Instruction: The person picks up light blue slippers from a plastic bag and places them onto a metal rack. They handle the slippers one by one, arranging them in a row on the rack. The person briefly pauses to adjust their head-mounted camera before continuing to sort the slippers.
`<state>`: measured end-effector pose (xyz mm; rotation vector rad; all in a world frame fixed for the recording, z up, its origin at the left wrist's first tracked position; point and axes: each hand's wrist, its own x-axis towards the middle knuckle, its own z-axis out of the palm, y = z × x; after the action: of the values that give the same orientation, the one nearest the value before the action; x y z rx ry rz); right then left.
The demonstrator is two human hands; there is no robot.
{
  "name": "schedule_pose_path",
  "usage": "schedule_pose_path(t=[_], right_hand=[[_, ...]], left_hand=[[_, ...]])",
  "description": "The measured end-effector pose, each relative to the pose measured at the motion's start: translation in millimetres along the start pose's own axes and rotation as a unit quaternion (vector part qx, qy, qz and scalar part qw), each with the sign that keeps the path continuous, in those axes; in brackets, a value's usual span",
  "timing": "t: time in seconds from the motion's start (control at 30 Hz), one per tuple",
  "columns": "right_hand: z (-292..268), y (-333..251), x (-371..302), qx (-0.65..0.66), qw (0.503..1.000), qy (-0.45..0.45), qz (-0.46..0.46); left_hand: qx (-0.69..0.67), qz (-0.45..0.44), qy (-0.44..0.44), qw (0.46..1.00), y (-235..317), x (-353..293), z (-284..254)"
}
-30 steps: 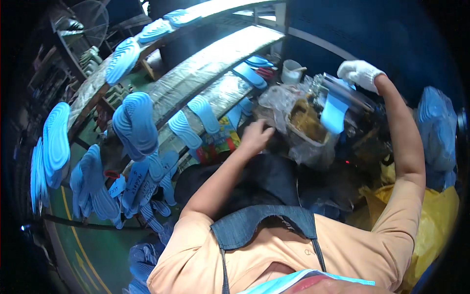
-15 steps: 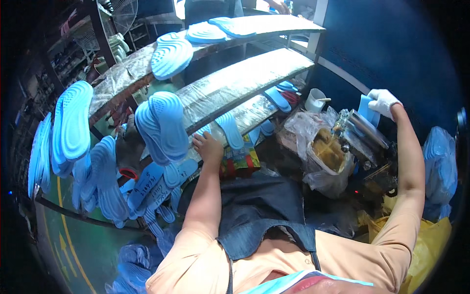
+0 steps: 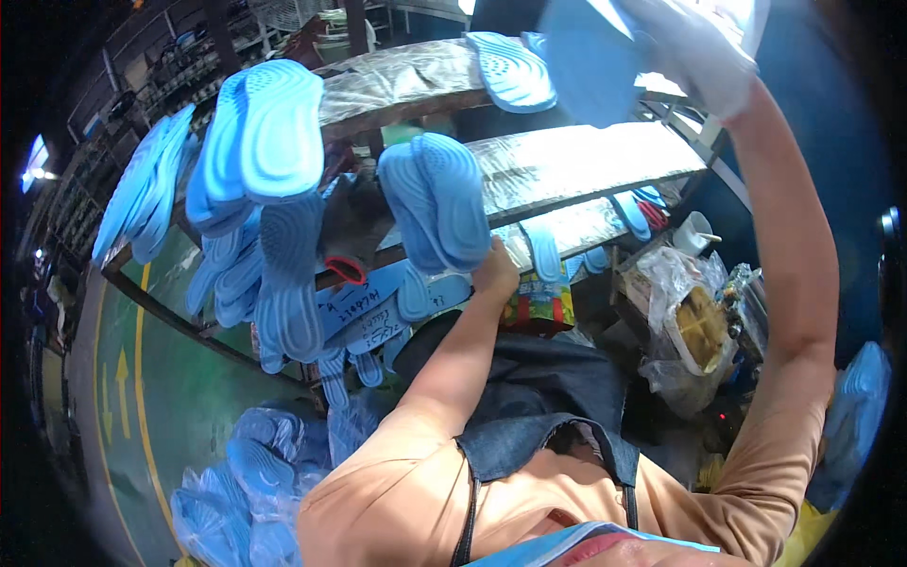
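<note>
Overhead, the gloved right hand point(image 3: 704, 57) holds a blue insole point(image 3: 590, 61) in its grip.

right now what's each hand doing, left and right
Left hand: bare, at the pair of blue soles on the rack; grip cannot be told.
Right hand: white glove, raised, closed on a blue sole.

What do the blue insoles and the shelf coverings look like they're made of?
Blue insoles: probably moulded foam, matte, with ribbed and dotted surface texture. Shelf covering: seemingly crinkled clear plastic sheet or foil, glossy, catching glare. The right hand holds a flat blue piece, likely similar foam.
</note>
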<state>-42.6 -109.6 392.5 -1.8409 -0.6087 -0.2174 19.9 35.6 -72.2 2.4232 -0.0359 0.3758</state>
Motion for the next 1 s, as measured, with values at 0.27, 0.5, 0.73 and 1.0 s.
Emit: schedule_pose_path(t=[0.27, 0.5, 0.73, 1.0], right_hand=[[100.0, 19.4, 106.1, -0.549, 0.774, -0.169, -0.265], [103.0, 41.5, 157.5, -0.780, 0.606, -0.146, -0.049], [106.7, -7.3, 59.6, -0.456, 0.889, 0.010, -0.046], [10.7, 2.2, -156.3, -0.606, 0.759, -0.022, -0.238]], left_hand=[[-0.006, 0.024, -0.010, 1.000, 3.7, -0.7, -7.6], [-0.047, -0.019, -0.135, 0.990, 35.3, -9.2, -46.4], [0.045, 0.009, -0.074, 0.996, 18.0, -3.7, -35.5], [-0.385, 0.041, -0.167, 0.907, -9.6, 9.3, -39.3]])
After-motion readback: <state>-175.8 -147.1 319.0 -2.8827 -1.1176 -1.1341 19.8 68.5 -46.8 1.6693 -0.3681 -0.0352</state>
